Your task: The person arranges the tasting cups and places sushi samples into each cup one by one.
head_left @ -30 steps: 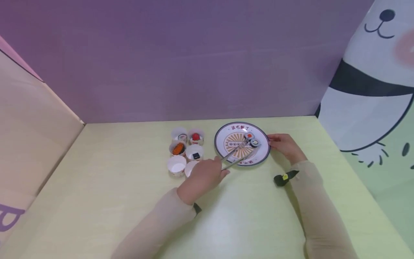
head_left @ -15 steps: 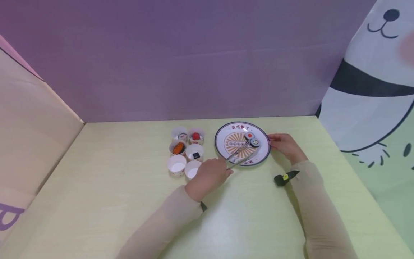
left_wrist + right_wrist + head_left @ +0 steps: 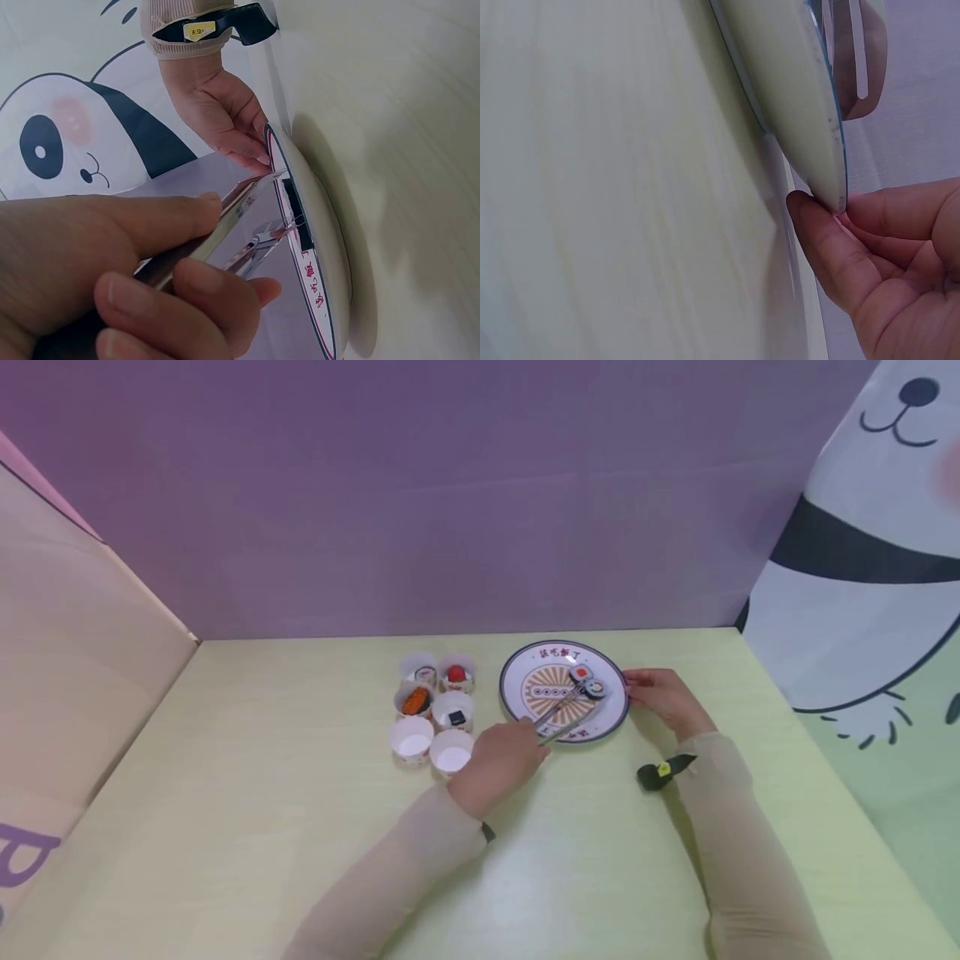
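In the head view, my left hand (image 3: pixel 501 766) grips metal tongs (image 3: pixel 564 727) that reach over a white plate (image 3: pixel 517 693) with a dark blue rim. Two small sushi rolls lie at the plate's right side: one with an orange-red centre (image 3: pixel 581 673), one with a pale yellowish centre (image 3: pixel 595 689). The spread tong tips are at the pale-centred roll, one on either side. The left wrist view shows thumb and fingers around the tongs (image 3: pixel 238 217), with fork-like prongs at one tip. My right hand (image 3: pixel 885 262) pinches the plate's edge (image 3: pixel 829 180) between thumb and fingers.
Several paper cups stand left of the plate. They include one with a red ball (image 3: pixel 456 674), one with an orange-topped piece (image 3: pixel 416 700), one with a black piece (image 3: pixel 457 717), and a bare white cup (image 3: pixel 411 739). A purple wall (image 3: pixel 465 527) rises behind the table.
My left hand has moved rightward with the tongs, uncovering the front right cup. The tong tips have shifted slightly right around the pale-centred roll. My right hand stays at the plate's rim.
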### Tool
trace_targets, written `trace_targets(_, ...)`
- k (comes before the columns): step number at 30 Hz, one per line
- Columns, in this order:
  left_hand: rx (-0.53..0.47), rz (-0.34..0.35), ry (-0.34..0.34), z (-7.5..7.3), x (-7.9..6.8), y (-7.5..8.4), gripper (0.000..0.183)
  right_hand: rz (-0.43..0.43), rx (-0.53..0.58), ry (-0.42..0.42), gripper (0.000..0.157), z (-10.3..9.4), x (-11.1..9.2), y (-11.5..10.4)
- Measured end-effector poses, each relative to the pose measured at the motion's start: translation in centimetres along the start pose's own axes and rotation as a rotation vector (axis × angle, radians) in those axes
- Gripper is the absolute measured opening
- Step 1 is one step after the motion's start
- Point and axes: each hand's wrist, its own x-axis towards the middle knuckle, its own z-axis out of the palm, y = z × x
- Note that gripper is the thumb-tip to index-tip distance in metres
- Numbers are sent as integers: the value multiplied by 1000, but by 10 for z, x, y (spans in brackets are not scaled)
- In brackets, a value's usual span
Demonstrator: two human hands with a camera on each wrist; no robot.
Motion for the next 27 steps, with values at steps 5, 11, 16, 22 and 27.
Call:
trace_targets(5,23,16,10,0,3,1,39,-14,11,-3,41,1,0,1)
trace_targets(11,24,25,38,2,9,2,35,-34,24,-7,40,2,0,2)
trace_targets(16,22,43,45,3,14,3,37,-50,42,-6,41,1,1,4)
trace_targets(22,13,19,31,5,21,6,38,-41,16,-4,42,1,1,3)
trace_targets(27,30,-1,27,8,26,7,48,-7,-23,0,42,-1,0,0)
